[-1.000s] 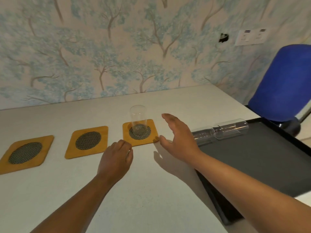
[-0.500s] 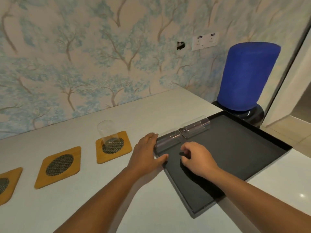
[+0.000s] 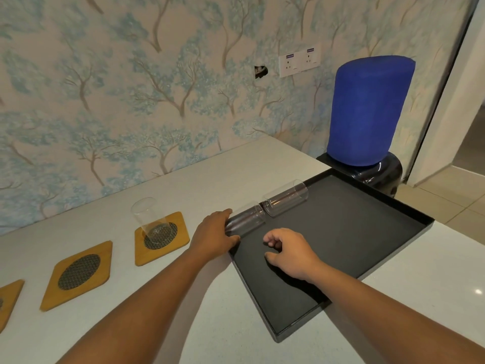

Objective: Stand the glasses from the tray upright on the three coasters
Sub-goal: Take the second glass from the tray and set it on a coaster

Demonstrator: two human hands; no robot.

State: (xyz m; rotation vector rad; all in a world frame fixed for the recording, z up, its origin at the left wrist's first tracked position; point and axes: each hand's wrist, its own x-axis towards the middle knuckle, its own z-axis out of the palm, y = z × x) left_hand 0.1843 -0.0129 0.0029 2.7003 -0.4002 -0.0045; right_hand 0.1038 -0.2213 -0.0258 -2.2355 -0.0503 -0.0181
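Observation:
A black tray lies on the white counter at right. Two clear glasses lie on their sides end to end along its far left edge. My left hand wraps around the nearer lying glass, fingers over the top and thumb below. The farther lying glass is untouched. My right hand hovers over the tray floor with loosely curled fingers, holding nothing. A third glass stands upright on the right coaster. The middle coaster and left coaster are bare.
A patterned wall runs close behind the counter, with sockets on it. A blue-covered water bottle on a dark dispenser stands just beyond the tray's far corner. The counter ends to the right of the tray, above a tiled floor.
My left hand moved from beside the right coaster to the tray and closed around the nearer lying glass. My right hand went from the coaster to above the tray.

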